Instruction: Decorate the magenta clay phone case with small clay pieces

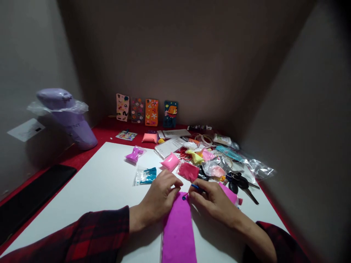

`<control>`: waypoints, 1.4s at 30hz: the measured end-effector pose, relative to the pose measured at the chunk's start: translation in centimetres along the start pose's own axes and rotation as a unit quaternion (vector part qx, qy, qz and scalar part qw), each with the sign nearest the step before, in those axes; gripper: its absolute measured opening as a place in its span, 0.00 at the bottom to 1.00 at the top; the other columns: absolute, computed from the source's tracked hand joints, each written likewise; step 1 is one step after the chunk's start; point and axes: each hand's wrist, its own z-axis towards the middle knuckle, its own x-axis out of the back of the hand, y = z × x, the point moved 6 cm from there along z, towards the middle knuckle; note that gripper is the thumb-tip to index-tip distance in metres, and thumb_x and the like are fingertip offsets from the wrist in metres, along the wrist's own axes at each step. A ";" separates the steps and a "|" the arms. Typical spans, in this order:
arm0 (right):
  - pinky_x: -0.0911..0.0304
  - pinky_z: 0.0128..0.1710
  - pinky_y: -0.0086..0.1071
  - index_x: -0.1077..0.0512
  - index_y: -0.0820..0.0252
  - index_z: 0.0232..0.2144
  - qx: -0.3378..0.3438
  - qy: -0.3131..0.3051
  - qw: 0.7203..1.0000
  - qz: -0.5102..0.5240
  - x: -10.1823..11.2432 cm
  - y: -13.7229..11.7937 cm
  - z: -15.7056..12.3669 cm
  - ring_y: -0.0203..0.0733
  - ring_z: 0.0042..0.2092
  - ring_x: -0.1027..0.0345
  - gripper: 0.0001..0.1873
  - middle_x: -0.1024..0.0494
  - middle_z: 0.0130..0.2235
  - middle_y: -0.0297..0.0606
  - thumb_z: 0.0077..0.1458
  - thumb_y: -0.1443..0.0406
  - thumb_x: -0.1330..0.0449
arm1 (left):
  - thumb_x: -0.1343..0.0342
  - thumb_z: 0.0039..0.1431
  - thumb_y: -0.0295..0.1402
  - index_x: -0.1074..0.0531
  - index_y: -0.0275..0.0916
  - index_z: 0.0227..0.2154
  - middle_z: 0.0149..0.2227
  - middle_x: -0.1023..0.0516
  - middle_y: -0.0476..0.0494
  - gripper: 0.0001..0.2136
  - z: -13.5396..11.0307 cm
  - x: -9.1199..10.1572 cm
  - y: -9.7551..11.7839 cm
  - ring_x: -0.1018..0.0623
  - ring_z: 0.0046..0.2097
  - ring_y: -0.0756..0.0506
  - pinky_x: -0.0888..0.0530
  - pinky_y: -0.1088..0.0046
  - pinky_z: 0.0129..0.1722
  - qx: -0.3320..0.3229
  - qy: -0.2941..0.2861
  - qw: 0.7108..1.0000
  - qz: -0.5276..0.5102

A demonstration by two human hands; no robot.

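A long flat magenta clay-covered strip (178,230) lies on the white board (95,190) in front of me. My left hand (160,197) rests at its top left corner, fingers curled and pinched at the edge. My right hand (212,201) sits at the top right corner, fingers closed round a thin blue tool (195,187) whose tip touches a small blue bit (184,197) on the strip. Under my right hand a pink bag (231,195) shows partly.
Small bags of coloured clay lie beyond my hands: purple (134,154), teal (146,175), pink (170,161), red (188,171). Keys (241,182) and plastic wrappers clutter the right. Several decorated phone cases (146,111) lean on the back wall. A lilac container (68,117) stands left.
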 end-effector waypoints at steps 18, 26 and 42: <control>0.47 0.27 0.27 0.34 0.59 0.26 -0.042 -0.028 0.998 0.037 -0.5 1.0 1.1 0.34 0.28 0.40 0.07 0.31 0.26 0.31 0.57 0.68 0.46 | 0.52 0.60 0.20 0.30 0.32 0.33 0.32 0.28 0.41 0.07 -0.5 -1.2 -0.8 0.31 0.36 0.45 0.32 0.68 0.35 0.015 -0.056 0.997 -0.057; 0.47 0.27 0.27 0.33 0.59 0.26 -0.031 -0.032 0.999 0.021 -0.5 0.6 1.1 0.35 0.28 0.39 0.08 0.29 0.26 0.32 0.56 0.69 0.46 | 0.53 0.59 0.19 0.30 0.33 0.32 0.35 0.31 0.42 0.08 -0.5 -1.4 -0.9 0.30 0.38 0.47 0.31 0.70 0.38 0.014 -0.061 0.994 -0.086; 0.47 0.29 0.29 0.35 0.60 0.27 0.000 -0.041 0.999 -0.001 -0.4 0.3 0.8 0.36 0.30 0.39 0.07 0.31 0.28 0.33 0.57 0.70 0.47 | 0.53 0.48 0.15 0.32 0.36 0.32 0.37 0.32 0.43 0.12 -0.5 -1.1 -0.2 0.31 0.39 0.46 0.31 0.69 0.38 0.005 -0.083 0.992 -0.091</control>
